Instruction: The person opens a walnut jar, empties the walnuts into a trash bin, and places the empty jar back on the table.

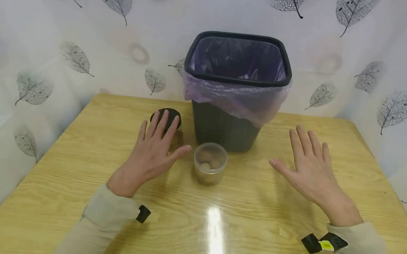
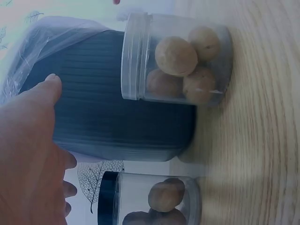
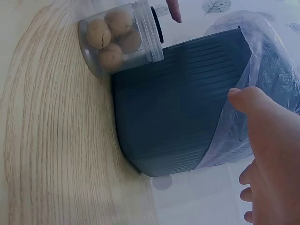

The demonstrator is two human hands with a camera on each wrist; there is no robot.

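My left hand (image 1: 153, 154) is held palm down over the left side of the table, fingers spread and nothing in them. Its fingers overlap a black lid in the head view; the left wrist view shows the lid (image 2: 108, 197) on a clear jar (image 2: 136, 187) holding round brown nuts. Right of my left thumb stands an uncovered clear jar (image 1: 208, 178), upright, with several similar nuts (image 2: 176, 56) inside. My right hand (image 1: 311, 171) hovers over the right side, also palm down with straight, spread fingers, touching nothing.
Behind the uncovered jar stands a dark ribbed bin (image 1: 222, 127) with a translucent purple liner (image 1: 238, 99) folded over its rim. The wooden table (image 1: 257, 245) meets leaf-patterned white covering (image 1: 121, 47) at its back and sides.
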